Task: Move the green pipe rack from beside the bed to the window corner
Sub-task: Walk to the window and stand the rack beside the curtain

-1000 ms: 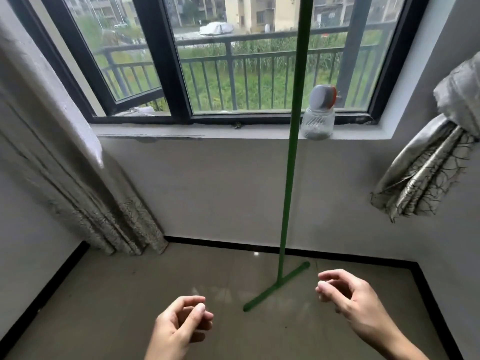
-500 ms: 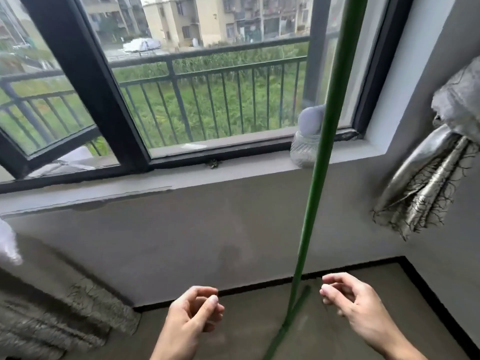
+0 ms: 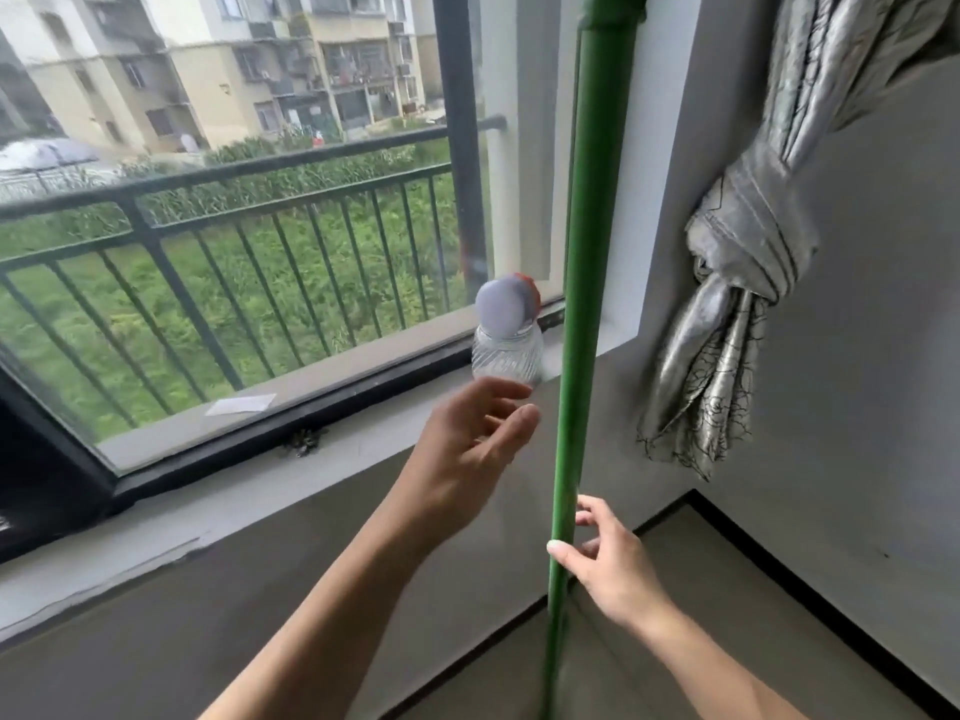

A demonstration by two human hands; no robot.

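Observation:
The green pipe rack's upright pole stands close in front of me, by the right end of the window near the room corner. Its foot is out of view below. My right hand is on the pole low down, thumb across its front and fingers at its right side. My left hand is raised just left of the pole, fingers apart, holding nothing and not touching it.
A clear ribbed jar with a grey lid sits on the window sill just left of the pole. A knotted grey curtain hangs on the right wall. Black skirting marks the floor corner.
The view has closed in on the pole and the window's right end. Both hands rose from waist height; the right one took the pole, and the left one reached up beside it.

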